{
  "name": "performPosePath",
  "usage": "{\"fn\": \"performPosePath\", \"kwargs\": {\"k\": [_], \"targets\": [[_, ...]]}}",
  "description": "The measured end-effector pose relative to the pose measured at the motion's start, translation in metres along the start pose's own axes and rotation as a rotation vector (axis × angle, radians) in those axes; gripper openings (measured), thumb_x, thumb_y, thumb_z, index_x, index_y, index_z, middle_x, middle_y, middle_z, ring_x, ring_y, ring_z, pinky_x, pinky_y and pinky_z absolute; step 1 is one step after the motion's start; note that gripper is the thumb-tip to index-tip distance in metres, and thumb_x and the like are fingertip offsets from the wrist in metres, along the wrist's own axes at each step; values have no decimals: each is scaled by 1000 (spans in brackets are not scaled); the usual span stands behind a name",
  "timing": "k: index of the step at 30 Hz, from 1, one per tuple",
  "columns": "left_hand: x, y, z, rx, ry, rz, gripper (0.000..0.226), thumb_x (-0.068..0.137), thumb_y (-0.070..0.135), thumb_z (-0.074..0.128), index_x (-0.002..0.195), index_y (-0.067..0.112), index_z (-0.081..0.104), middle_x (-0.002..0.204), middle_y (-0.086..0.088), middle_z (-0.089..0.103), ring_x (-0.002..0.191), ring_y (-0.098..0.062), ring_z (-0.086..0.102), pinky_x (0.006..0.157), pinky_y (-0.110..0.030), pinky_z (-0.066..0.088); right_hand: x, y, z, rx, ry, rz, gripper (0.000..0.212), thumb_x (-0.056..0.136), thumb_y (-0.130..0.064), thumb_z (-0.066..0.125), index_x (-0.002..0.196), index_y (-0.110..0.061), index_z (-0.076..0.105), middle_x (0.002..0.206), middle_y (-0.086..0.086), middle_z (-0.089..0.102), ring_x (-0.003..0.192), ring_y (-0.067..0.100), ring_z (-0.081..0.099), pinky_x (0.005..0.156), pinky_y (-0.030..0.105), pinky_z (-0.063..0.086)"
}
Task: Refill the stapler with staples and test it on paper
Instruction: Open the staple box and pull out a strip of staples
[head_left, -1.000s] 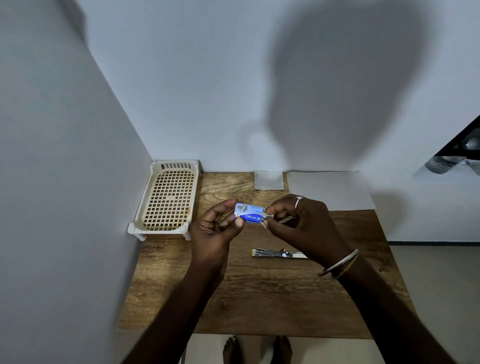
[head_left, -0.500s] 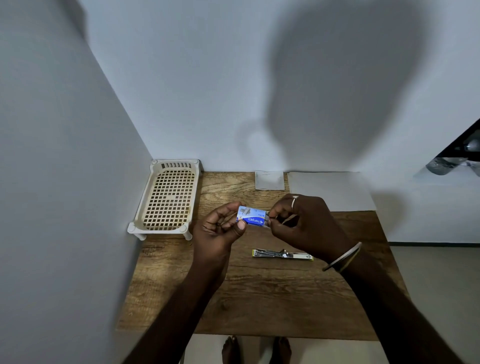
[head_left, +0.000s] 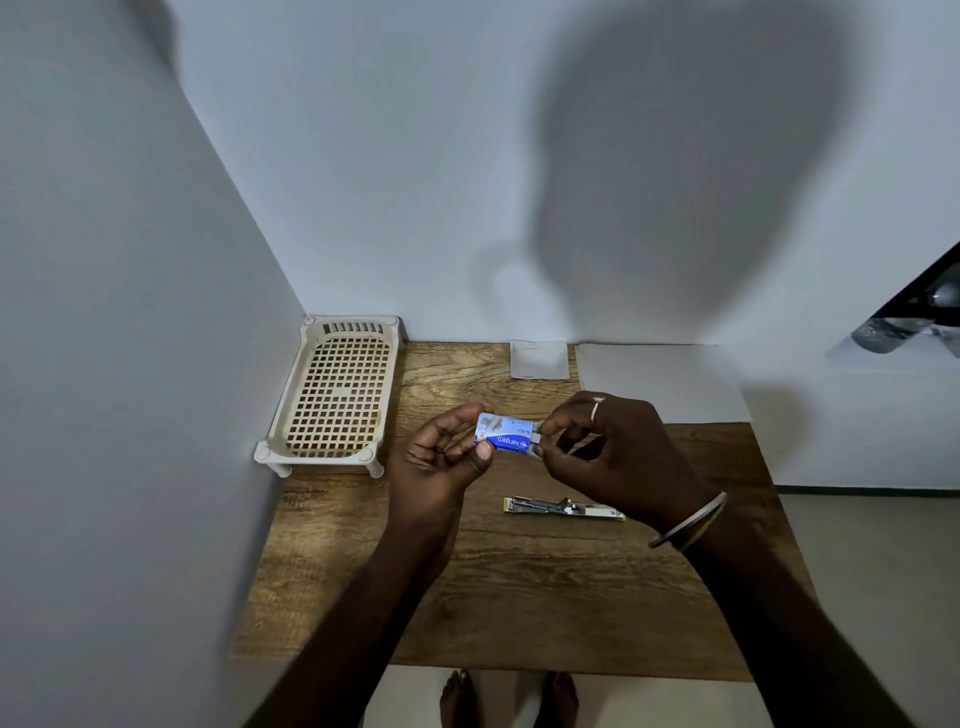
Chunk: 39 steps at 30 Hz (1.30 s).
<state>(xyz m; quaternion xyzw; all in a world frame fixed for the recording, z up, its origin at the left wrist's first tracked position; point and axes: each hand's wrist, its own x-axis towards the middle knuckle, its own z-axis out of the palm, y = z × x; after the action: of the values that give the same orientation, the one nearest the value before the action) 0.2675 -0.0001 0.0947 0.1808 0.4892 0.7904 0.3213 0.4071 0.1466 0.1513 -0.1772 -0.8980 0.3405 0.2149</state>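
Note:
A small blue staple box (head_left: 503, 434) is held above the wooden table (head_left: 519, 587). My left hand (head_left: 441, 462) grips its left end between thumb and fingers. My right hand (head_left: 618, 457) pinches the box's right end, where a grey inner part shows. The stapler (head_left: 561, 507) lies flat and opened out on the table just below my right hand, untouched. A white sheet of paper (head_left: 660, 382) lies at the back right, against the wall.
A cream perforated plastic tray (head_left: 332, 395) stands at the table's back left corner by the side wall. A small white paper square (head_left: 538, 359) lies at the back middle. Bare feet show below the table's front edge.
Both hands with the box have drifted slightly down and right. My right fingers have shifted their pinch at the box's right end. The stapler has not moved.

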Motion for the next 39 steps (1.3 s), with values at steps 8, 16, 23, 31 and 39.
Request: {"fn": "performPosePath", "kwargs": {"k": [8, 16, 23, 31, 39], "targets": [[-1, -2, -2, 8, 18, 2, 40, 73, -4, 71, 111, 5, 68, 105, -3, 79, 100, -13, 73, 85, -25, 57, -2, -1, 4, -14, 11, -6, 9, 77, -18, 80, 85, -19, 76, 85, -10, 72, 69, 3, 69, 59, 25, 58], [1, -4, -6, 10, 16, -7, 40, 73, -3, 73, 112, 7, 70, 108, -6, 78, 101, -16, 73, 83, -26, 57, 0, -2, 7, -35, 11, -9, 11, 77, -20, 81, 86, -16, 76, 88, -10, 73, 71, 2, 68, 58, 28, 58], [3, -7, -8, 26, 8, -5, 41, 75, -2, 72, 115, 5, 68, 109, -5, 79, 103, -15, 73, 83, -25, 57, 3, 2, 9, -2, 9, -15, 12, 75, -22, 79, 84, -18, 73, 86, -9, 71, 68, 4, 68, 56, 31, 59], [6, -6, -9, 4, 20, -18, 41, 75, -2, 72, 114, 5, 67, 103, -4, 80, 98, -14, 73, 86, -26, 58, 1, 7, 3, 40, 19, -18, 12, 71, -16, 74, 79, -19, 66, 76, -11, 65, 67, 5, 67, 56, 30, 60], [10, -4, -9, -59, 37, -4, 43, 73, -4, 69, 116, 2, 65, 103, -4, 79, 100, -14, 72, 94, -29, 57, -10, 19, -3, 170, 126, 58, 15, 73, -4, 78, 77, -16, 70, 72, -5, 70, 67, 12, 70, 57, 35, 61]]}}
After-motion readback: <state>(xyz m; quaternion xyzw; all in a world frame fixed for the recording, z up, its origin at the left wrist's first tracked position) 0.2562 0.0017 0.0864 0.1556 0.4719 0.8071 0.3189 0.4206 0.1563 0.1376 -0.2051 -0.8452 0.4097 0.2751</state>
